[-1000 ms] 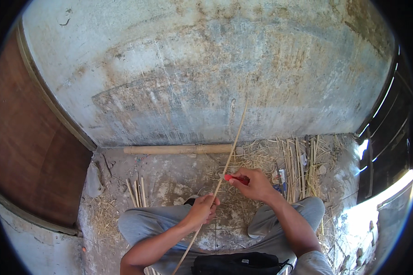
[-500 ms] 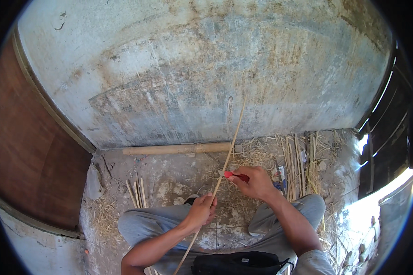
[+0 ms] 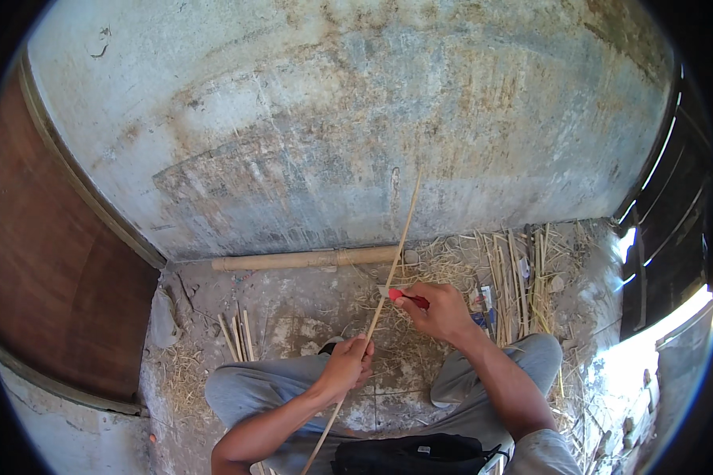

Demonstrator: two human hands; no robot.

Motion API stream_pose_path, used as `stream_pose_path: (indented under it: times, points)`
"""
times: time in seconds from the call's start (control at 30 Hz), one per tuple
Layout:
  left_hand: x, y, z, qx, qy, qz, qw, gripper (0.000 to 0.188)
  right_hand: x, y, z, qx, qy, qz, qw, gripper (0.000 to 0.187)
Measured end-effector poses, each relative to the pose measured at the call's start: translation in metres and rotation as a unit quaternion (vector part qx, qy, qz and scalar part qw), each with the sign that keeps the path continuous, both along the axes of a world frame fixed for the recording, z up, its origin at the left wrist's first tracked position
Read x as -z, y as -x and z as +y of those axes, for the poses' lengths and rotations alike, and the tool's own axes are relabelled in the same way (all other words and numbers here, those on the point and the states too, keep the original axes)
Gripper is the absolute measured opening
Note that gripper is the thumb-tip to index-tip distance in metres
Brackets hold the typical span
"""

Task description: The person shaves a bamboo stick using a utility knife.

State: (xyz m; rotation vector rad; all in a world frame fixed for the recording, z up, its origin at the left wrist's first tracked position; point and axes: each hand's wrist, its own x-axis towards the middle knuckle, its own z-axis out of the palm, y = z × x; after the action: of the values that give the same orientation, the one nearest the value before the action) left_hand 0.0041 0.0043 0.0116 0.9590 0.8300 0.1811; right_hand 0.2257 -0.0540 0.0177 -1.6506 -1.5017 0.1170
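A long, thin bamboo strip (image 3: 404, 226) slants from my lap up toward the wall. My left hand (image 3: 348, 366) is closed around its lower part, above my crossed legs. My right hand (image 3: 440, 310) grips a knife (image 3: 394, 294) with a red-and-black handle. The short pale blade lies against the strip a little farther up than my left hand. Part of the handle is hidden inside my right fist. A black pouch (image 3: 412, 454) rests in my lap.
Against the wall (image 3: 317, 158) lies a thick bamboo pole (image 3: 293, 259). Several split bamboo sticks (image 3: 517, 277) and shavings cover the floor at right. More upright sticks (image 3: 238, 336) stand by my left knee, near a plastic bag (image 3: 164, 317). A brown door (image 3: 63, 261) is at left.
My right hand has shifted slightly away from me along the strip, taking the knife blade with it. The strip's far end has moved a little left. My left hand stays where it was.
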Motion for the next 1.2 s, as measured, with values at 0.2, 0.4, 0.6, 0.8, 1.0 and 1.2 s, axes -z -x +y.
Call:
stream_pose_path:
  times: [0.2,0.4,0.6,0.8,1.0,1.2]
  points:
    - [0.0,0.0,-0.009,0.007,-0.046,0.014,0.999,0.033,-0.008,-0.013,0.005,0.076,-0.034,-0.014,0.996,0.015]
    - [0.004,-0.001,-0.014,0.005,-0.108,0.013,0.994,0.035,-0.001,-0.028,0.008,0.094,-0.036,0.004,0.995,0.017]
    - [0.015,0.006,-0.021,0.021,-0.131,0.013,0.991,0.036,-0.005,-0.038,0.008,0.149,-0.012,0.026,0.988,0.017]
    - [0.013,0.004,-0.024,0.047,-0.158,0.027,0.986,0.037,0.006,-0.057,0.008,0.184,-0.065,-0.016,0.981,0.023]
    - [0.01,0.004,-0.024,0.053,-0.151,0.03,0.987,0.038,-0.002,-0.058,0.007,0.236,0.015,-0.002,0.972,0.02]
    - [0.016,0.006,-0.024,0.082,-0.169,0.03,0.982,0.038,-0.001,-0.065,0.005,0.294,0.003,-0.019,0.956,0.02]
